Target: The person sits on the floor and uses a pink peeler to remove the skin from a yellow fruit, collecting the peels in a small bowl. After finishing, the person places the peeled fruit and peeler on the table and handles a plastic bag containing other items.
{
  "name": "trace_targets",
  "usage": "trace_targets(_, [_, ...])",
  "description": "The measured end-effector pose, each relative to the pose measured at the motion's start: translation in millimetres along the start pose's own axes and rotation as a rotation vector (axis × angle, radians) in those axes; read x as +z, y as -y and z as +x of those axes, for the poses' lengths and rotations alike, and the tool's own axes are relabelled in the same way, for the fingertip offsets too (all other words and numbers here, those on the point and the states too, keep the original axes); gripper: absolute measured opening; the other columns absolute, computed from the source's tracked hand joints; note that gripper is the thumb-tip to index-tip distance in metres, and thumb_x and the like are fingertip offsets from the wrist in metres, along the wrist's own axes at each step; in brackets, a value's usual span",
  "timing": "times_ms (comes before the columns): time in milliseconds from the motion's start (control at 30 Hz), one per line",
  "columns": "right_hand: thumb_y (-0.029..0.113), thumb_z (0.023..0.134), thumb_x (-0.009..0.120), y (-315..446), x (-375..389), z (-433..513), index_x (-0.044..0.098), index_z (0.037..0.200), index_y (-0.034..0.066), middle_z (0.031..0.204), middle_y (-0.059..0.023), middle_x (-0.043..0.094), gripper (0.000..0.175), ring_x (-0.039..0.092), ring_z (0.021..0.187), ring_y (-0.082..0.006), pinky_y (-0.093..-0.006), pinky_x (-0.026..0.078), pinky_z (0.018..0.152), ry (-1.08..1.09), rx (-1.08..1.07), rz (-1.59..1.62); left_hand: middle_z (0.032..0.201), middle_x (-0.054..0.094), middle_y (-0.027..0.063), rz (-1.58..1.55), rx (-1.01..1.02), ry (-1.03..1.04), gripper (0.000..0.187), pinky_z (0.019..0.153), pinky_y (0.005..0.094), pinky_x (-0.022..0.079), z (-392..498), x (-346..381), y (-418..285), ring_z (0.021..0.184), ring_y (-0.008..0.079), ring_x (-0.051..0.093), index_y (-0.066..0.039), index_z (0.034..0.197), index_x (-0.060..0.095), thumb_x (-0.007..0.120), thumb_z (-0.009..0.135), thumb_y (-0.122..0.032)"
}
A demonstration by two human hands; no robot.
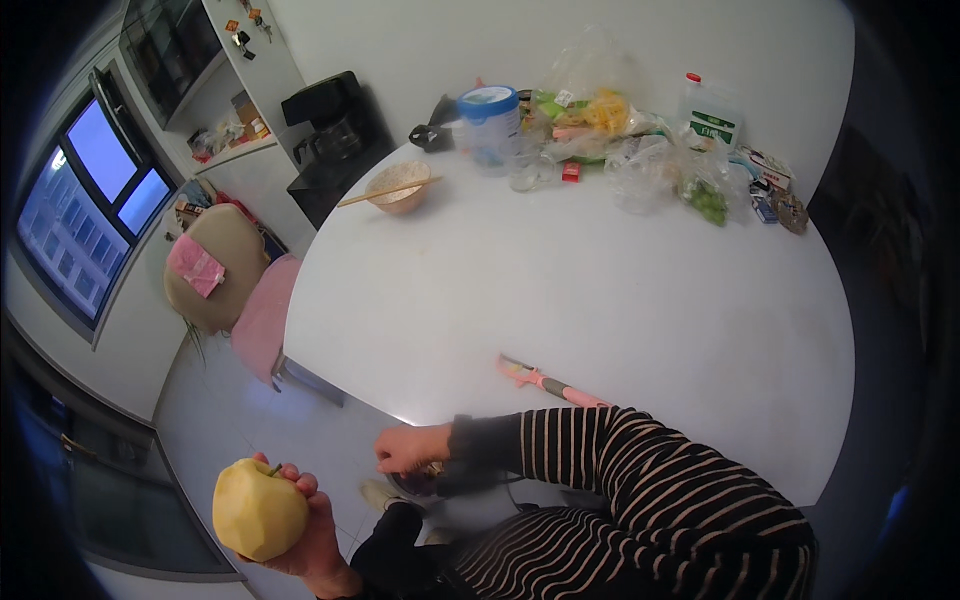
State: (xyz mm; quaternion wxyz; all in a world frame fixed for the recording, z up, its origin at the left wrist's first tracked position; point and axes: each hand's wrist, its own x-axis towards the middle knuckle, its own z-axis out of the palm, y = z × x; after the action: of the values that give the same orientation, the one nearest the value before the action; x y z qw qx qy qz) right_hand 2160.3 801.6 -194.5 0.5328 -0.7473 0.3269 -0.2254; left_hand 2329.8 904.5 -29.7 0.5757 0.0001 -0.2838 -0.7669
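A peeled apple point(259, 511) with its stem showing is gripped in my left hand point(319, 536), at the lower left and off the table. My right hand point(411, 448) hangs just past the table's near edge, its fingers curled; whether anything small is between them cannot be told. Beneath it, partly hidden by the hand and sleeve, a dark container point(414, 484) with some scraps in it stands low down. On the white table point(570, 300), close to my right forearm, lies a pink peeler point(555, 385) with a grey grip band, touched by neither hand.
Chopsticks point(390, 192) rest across a speckled bowl point(400, 201) at the table's far left. Along the wall stand a blue-lidded tub point(490, 131), a glass point(527, 178), plastic bags with green fruit point(705, 199) and a white jug point(711, 112). A chair point(217, 270) with pink cloth is left.
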Motion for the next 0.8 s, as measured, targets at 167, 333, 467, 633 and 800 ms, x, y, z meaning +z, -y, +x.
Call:
trace_targets(167, [0.024,0.087,0.059,-2.4,1.2,5.9,0.064,0.071,-0.0024,0.062,-0.0130,0.067,0.031,0.066,0.054,-0.0223,-0.0371,0.052,0.052,0.026,0.093,-0.005,0.130,0.043,0.0198,0.024,0.037,0.026,0.097,0.103,0.0429,0.044,-1.3,0.7,-20.6,0.119,0.0341,0.048,-0.007,0.147,0.025,0.085,0.073,-0.024])
trace_targets(333, [0.026,0.086,0.063,-13.4,7.7,14.6,0.065,0.078,-0.0024,0.065,-0.0134,0.068,0.029,0.067,0.062,-0.0252,-0.0398,0.052,0.059,0.030,0.149,-0.049,0.131,0.042,0.0199,0.082,0.082,0.066,0.102,0.105,0.0421,0.043,-5.3,1.3,-43.5,0.123,0.0338,0.047,-0.008,0.148,0.024,0.087,0.069,-0.018])
trace_targets(467, [0.021,0.083,0.057,-26.5,15.2,23.3,0.061,0.064,-0.0018,0.058,-0.0122,0.063,0.030,0.060,0.045,-0.0228,-0.0366,0.050,0.043,-0.028,0.022,-0.014,0.130,0.046,0.0200,0.130,0.169,0.019,0.091,0.099,0.0452,0.046,-14.8,1.9,-56.1,0.120,0.0363,0.047,-0.008,0.141,0.040,0.087,0.064,-0.025])
trace_targets(633, [0.019,0.082,0.056,-38.7,22.2,31.9,0.060,0.064,-0.0024,0.059,-0.0126,0.063,0.028,0.060,0.046,-0.0234,-0.0366,0.050,0.042,-0.052,0.038,-0.030,0.124,0.047,0.0193,0.143,0.298,-0.115,0.088,0.094,0.0477,0.045,-27.8,1.8,-67.4,0.115,0.0364,0.046,-0.007,0.134,0.049,0.088,0.059,-0.030])
trace_targets(800, [0.020,0.083,0.056,-45.9,25.1,38.0,0.061,0.065,-0.0026,0.059,-0.0130,0.063,0.029,0.060,0.046,-0.0229,-0.0368,0.050,0.043,-0.055,-0.030,-0.067,0.124,0.048,0.0227,0.170,0.335,-0.148,0.086,0.094,0.0481,0.046,-37.0,0.9,-73.4,0.114,0.0380,0.046,-0.006,0.134,0.050,0.086,0.060,-0.031])
